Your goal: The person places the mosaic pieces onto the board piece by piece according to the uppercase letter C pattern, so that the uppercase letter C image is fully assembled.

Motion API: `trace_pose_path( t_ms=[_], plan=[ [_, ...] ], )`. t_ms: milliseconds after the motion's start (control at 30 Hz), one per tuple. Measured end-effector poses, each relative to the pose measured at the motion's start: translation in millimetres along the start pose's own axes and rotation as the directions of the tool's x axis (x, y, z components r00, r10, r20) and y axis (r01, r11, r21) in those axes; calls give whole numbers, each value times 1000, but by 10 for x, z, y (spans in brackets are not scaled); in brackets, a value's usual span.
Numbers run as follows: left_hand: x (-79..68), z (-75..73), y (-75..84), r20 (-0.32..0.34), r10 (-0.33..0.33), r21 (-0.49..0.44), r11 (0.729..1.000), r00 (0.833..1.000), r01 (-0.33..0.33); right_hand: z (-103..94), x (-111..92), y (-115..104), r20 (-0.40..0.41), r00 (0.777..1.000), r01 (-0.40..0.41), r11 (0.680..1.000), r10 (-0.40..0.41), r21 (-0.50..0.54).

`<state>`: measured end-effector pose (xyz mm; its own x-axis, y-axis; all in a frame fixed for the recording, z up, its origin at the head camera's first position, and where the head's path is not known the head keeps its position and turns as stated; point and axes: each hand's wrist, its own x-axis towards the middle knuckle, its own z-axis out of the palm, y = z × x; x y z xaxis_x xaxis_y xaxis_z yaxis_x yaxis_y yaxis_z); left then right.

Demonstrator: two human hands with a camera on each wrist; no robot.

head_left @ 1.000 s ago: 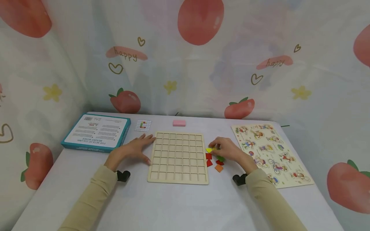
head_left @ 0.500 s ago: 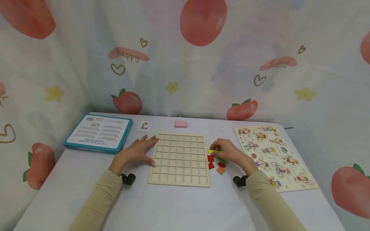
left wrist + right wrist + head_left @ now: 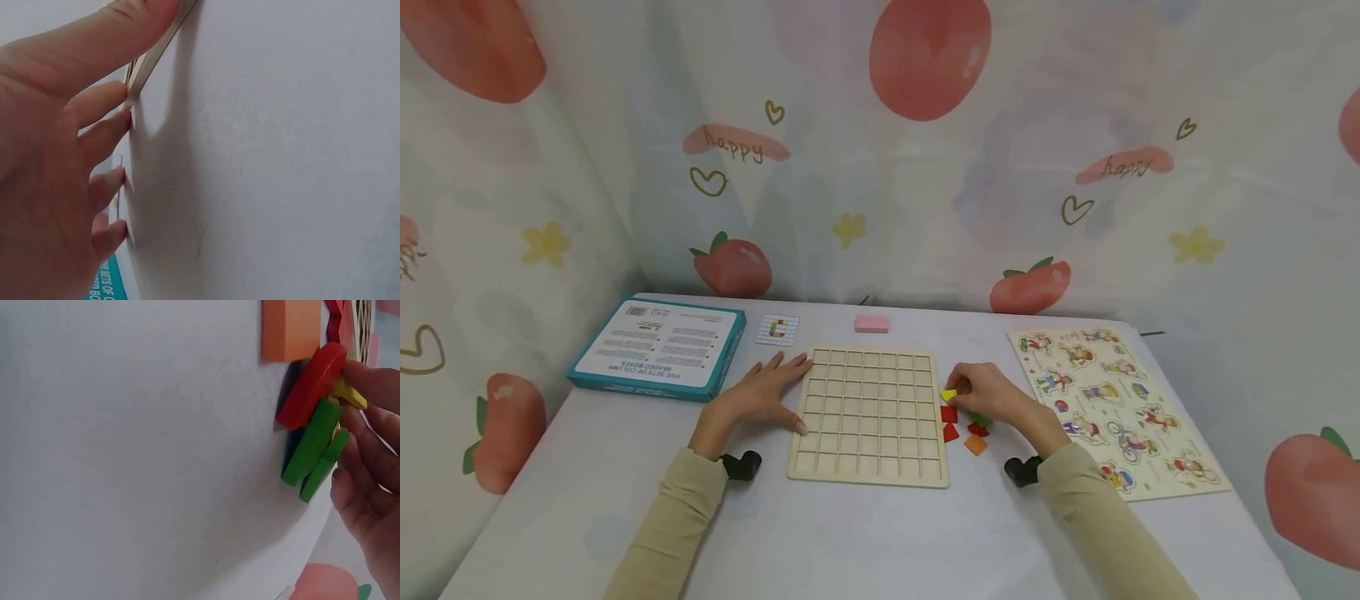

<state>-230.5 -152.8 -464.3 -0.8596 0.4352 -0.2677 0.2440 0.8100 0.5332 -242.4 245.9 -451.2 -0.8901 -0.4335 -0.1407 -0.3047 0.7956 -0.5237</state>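
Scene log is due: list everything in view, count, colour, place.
table: 1, white, beneath
curtain: count unclear, pale, behind table
grid board: 1, beige, table centre
box: 1, teal, left
card: 1, white, right of box
block: 1, pink, beyond grid board
picture board: 1, cream, right
red pieces: 3+, red, right of grid board
orange piece: 1, orange, beside red pieces
green pieces: 2+, green, beyond orange piece
yellow piece: 1+, yellow, beyond red pieces
strands: 2, dark, far table edge
wrist cameras: 2, black, wrists
sleeves: 2, tan, forearms
left hand: 1, bare, touching grid board
right hand: 1, bare, pinching yellow piece
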Motion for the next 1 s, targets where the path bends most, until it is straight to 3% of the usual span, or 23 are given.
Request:
trace_pose_path(
  t_ms=[500, 1000],
  plan=[
    [-5, 12, -5, -13, -8, -20, 1000, 1000, 7, -12, 24, -38, -77, 996, 38, 999, -34, 40],
    [-19, -1, 19, -21, -28, -8, 1000, 999, 28, 54, 271, -196, -102, 993, 70, 996, -63, 62]
  ],
)
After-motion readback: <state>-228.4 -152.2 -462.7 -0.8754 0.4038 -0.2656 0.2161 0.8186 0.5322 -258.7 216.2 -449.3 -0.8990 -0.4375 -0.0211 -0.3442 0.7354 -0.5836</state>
